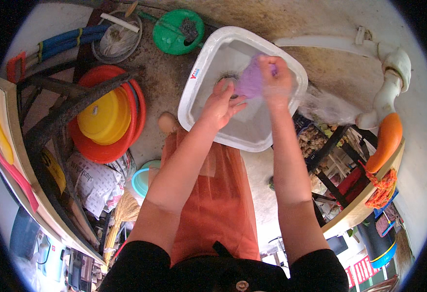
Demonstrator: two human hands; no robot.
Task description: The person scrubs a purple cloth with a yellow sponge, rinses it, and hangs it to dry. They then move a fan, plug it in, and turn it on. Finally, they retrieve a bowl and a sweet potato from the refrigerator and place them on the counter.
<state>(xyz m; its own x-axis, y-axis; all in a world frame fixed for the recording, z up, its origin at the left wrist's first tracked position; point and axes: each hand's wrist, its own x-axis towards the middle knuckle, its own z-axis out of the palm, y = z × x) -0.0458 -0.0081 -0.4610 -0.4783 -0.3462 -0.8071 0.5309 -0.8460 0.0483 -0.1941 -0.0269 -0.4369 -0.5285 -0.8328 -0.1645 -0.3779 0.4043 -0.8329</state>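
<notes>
Inside a white square-shaped sink (188, 104), my right hand (277, 78) grips a bunched purple mesh cloth (249, 82). The cloth hangs toward the left from the fist, and its edges are blurred. My left hand (222, 104) is beside the cloth's lower end, fingers spread and the palm partly turned up. Whether its fingertips touch the mesh cannot be made out. Behind that hand, a round drain (232, 81) is partly hidden at the sink's bottom.
A green watering can (175, 33) and a bucket (138, 47) stand left of the sink. Red basins (107, 155) with a yellow basin (103, 116) lie farther left. White pipe (385, 98) and an elongated orange object (385, 140) are at right. A straw broom (124, 211) is lower left.
</notes>
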